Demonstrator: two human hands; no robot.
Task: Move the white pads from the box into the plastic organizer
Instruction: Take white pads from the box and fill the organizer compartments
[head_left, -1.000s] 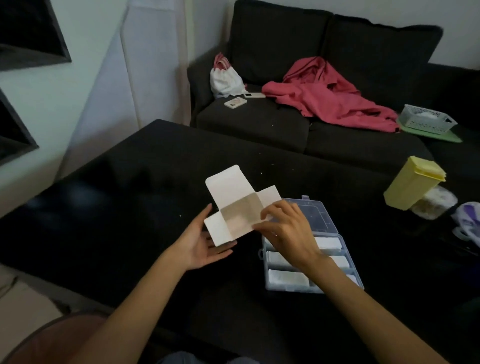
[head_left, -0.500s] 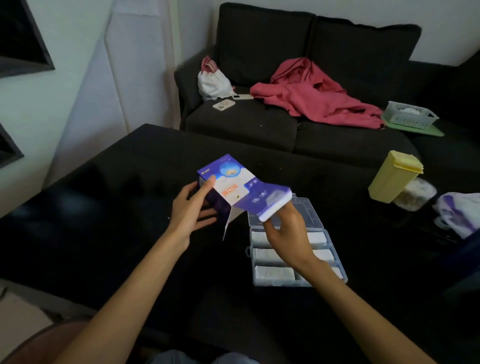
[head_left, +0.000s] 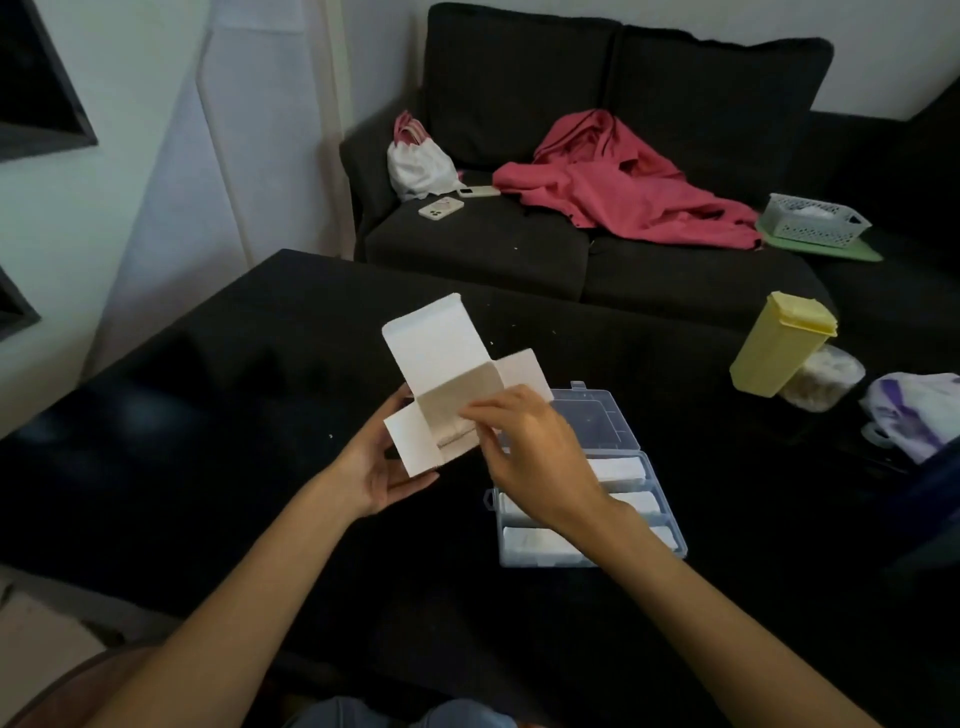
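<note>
While the left hand (head_left: 382, 467) cradles the box (head_left: 457, 384) from below, fingers curled around its underside, the carton sits tipped up above the black table (head_left: 208, 467) with its open mouth facing the person. Its flaps are spread wide: a tall white one stands up at the back, a smaller one juts to the lower left, another to the right. The inside looks pale tan, and a thin whitish edge shows low in the opening, though I cannot tell if that is a pad. Just to the right, the right hand (head_left: 535, 447) reaches into the mouth, fingertips pinched together at the opening; what they hold is hidden. Beneath that hand lies the plastic organizer (head_left: 649, 499), clear and bluish, lid swung open behind it. White pads (head_left: 530, 540) fill its long compartments. Farther right, a yellow container (head_left: 779, 345) stands tilted on the table.
</note>
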